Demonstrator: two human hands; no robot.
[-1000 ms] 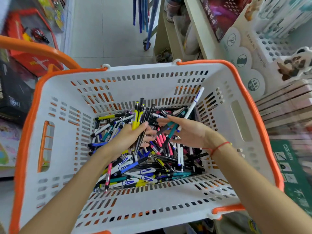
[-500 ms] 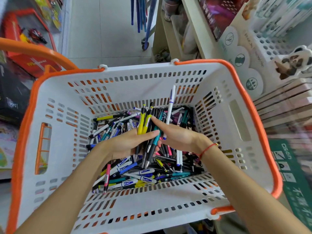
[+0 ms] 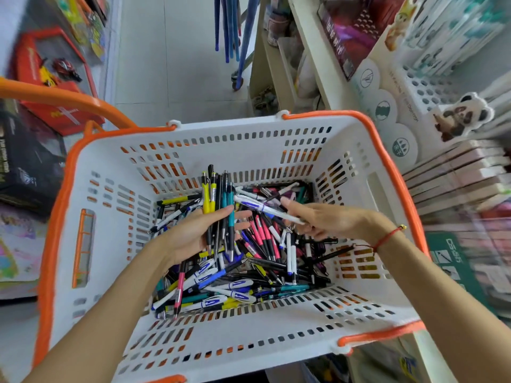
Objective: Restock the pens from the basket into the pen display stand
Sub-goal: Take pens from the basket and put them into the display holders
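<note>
Gathering: left hand (image 3: 193, 236) grips upright pen bundle (image 3: 218, 205) over basket (image 3: 276, 341); right hand (image 3: 323, 219) pinches white pen (image 3: 265, 210). Slide it in parallel, tips aligned.

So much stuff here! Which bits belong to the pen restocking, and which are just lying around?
Part of the job:
- basket of loose pens
- left hand gripping a pen bundle
- right hand holding a white pen
- white display stand

Lying about:
- red toy box
- stacked notebooks
- panda cutout
</note>
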